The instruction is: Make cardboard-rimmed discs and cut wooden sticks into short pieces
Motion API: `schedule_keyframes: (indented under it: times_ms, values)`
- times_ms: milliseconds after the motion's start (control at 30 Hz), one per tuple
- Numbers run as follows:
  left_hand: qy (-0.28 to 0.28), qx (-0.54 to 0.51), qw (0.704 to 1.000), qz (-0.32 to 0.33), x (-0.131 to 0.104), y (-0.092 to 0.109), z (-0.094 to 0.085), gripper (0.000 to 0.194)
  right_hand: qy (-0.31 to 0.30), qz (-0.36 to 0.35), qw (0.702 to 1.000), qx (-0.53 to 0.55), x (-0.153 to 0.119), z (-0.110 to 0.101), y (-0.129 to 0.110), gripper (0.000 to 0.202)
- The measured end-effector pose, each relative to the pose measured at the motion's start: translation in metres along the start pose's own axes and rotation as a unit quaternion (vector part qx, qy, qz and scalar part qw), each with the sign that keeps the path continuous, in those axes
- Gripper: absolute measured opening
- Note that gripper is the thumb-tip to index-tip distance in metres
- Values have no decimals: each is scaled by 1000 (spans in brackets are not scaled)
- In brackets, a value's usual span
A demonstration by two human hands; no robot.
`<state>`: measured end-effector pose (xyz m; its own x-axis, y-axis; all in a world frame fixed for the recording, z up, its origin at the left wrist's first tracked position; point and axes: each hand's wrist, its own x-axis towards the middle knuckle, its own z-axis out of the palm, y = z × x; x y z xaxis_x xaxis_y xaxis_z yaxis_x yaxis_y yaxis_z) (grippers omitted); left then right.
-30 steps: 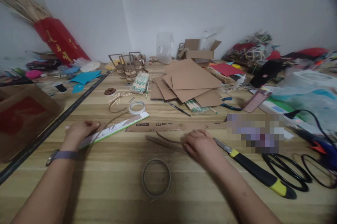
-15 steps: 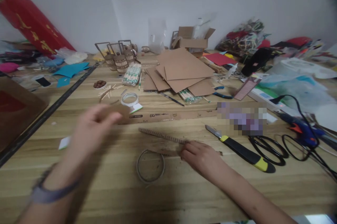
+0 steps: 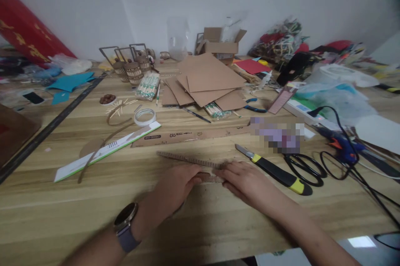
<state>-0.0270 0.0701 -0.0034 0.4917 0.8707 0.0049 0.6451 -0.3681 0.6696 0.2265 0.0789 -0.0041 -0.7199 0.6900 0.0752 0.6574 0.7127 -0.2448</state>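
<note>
My left hand (image 3: 176, 186), with a watch on its wrist, is closed on a narrow brown cardboard strip (image 3: 208, 177) just above the table. My right hand (image 3: 245, 180) grips the same strip from the right, fingers bent. Behind them, a ridged cardboard strip (image 3: 178, 157) slants leftward, its right end reaching the right fingertips. Much of what lies under the left hand is hidden. To the right lies a utility knife (image 3: 275, 170) with its blade out. A long printed cardboard strip (image 3: 187, 134) lies farther back.
At left, a curved brown strip (image 3: 106, 141) crosses a white and green strip (image 3: 109, 149) near a tape roll (image 3: 144, 116). Cardboard sheets (image 3: 212, 78) are stacked behind. Black scissor handles (image 3: 304, 170) and a blue glue gun (image 3: 345, 151) with cables sit at right.
My left hand has let go of a brown cardboard piece at the left and come rightward to the strip by my right hand. The tape-like ring there is now hidden. The view has shifted slightly.
</note>
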Motion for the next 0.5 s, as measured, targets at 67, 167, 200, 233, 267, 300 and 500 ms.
schedule_keyframes:
  times_ms: [67,167,200,233,267,300,500]
  values:
    - [-13,11,1000,-5,1,2,-1,23,3,31,1000,5,-14,-5,10,31]
    - [-28,42,999,-13,2,3,0,22,16,56,995,80,-31,-10,23,29]
    - [-31,52,998,-13,3,3,0,21,19,60,991,114,-34,-11,25,29]
    - [-33,61,998,-14,3,2,0,21,20,66,986,149,-36,-12,27,27]
    - [-35,68,997,-12,3,1,1,20,22,74,980,184,-36,-13,27,24]
    - [-34,73,997,-9,4,1,1,20,29,87,972,217,-35,-14,25,19]
    - [-19,62,998,19,3,2,4,19,73,135,885,440,-4,-17,-7,17]
